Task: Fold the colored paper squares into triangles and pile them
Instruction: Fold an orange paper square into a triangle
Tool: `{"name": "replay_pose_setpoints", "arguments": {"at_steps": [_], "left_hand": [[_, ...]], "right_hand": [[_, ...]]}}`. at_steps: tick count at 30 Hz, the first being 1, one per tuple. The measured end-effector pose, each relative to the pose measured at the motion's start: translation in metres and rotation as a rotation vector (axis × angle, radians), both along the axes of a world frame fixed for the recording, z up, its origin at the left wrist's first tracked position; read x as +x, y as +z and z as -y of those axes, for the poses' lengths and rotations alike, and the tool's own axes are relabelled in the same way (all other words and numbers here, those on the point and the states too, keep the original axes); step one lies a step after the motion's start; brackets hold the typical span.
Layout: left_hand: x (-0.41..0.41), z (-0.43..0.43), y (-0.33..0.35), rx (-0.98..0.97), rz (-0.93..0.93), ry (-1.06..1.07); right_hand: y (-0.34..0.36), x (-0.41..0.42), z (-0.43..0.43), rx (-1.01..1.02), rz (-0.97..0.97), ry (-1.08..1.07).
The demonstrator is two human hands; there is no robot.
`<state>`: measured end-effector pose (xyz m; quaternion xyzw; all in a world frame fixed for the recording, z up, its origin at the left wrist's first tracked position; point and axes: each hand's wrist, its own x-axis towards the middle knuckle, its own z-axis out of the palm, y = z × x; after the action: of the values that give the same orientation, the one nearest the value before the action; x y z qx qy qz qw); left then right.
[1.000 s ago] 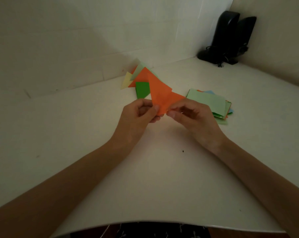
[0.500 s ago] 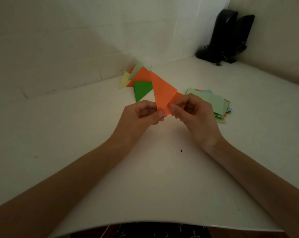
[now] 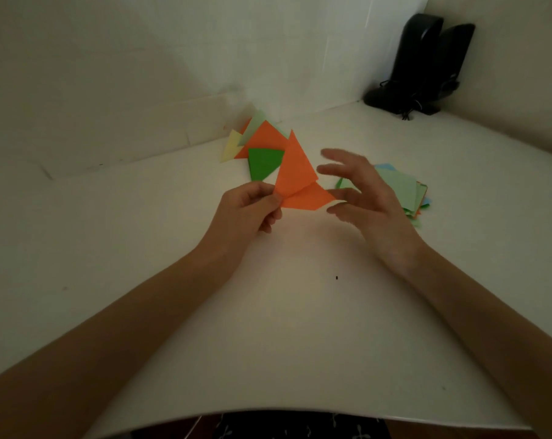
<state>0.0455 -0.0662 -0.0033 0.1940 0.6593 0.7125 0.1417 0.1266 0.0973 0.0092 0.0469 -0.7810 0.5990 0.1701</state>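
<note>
An orange paper (image 3: 296, 179), creased and half open into two triangular flaps, is pinched at its left corner by my left hand (image 3: 252, 207), held above the white table (image 3: 284, 327). My right hand (image 3: 363, 198) hovers just right of the paper with fingers spread, holding nothing. Behind the paper lies a pile of folded triangles (image 3: 255, 141): orange, dark green, pale green, yellow. A stack of unfolded colored squares (image 3: 404, 188), pale green on top, lies on the table behind my right hand, partly hidden by it.
Two black speakers (image 3: 423, 61) with cables stand in the back right corner against the wall. White walls enclose the table at the back and right. The table's near edge curves across the bottom of the view.
My right hand has let go of the orange paper and opened, shifting right. The paper's upper flap has sprung up, and only my left hand grips it.
</note>
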Motion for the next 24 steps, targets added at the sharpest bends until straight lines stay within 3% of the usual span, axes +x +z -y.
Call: {"name": "replay_pose_setpoints", "arguments": {"at_steps": [4, 10, 15, 24], "left_hand": [[0.0, 0.002, 0.002, -0.008, 0.019, -0.07], [0.001, 0.005, 0.003, -0.074, -0.045, -0.173], [0.008, 0.004, 0.006, -0.166, -0.226, -0.209], [0.009, 0.005, 0.005, -0.227, -0.346, -0.21]], "right_hand": [[-0.007, -0.004, 0.001, 0.178, 0.047, 0.013], [-0.007, -0.007, 0.005, 0.096, -0.016, -0.084], [-0.005, -0.006, 0.009, 0.037, 0.0, -0.18], [0.002, -0.002, 0.013, -0.205, 0.039, -0.188]]}}
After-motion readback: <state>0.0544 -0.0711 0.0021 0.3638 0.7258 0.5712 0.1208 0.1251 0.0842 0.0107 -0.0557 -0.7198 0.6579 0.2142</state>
